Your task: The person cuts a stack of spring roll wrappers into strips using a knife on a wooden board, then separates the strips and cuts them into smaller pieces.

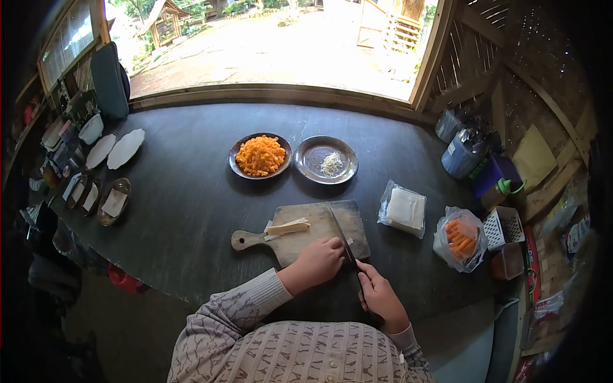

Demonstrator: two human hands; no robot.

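My right hand (381, 293) grips the dark handle of a kitchen knife (340, 228), whose blade lies across the right half of a wooden cutting board (319, 217). Close against the blade, my left hand (319, 260) rests on the board with its fingers curled together; what they press on is hidden. Small pale cut pieces (350, 241) lie just right of the blade. Several long pale flat strips (287, 227) are stacked near the board's handle. Beyond the board, a plate (308, 163) bears a small heap of thin whitish shreds (331, 165).
Diced orange carrot (260, 156) fills another plate (235, 167). To the right are pale square sheets in plastic (405, 209), a bag of carrot pieces (461, 239) and a white basket (504, 226). Oval dishes (115, 203) and white plates (126, 149) stand left.
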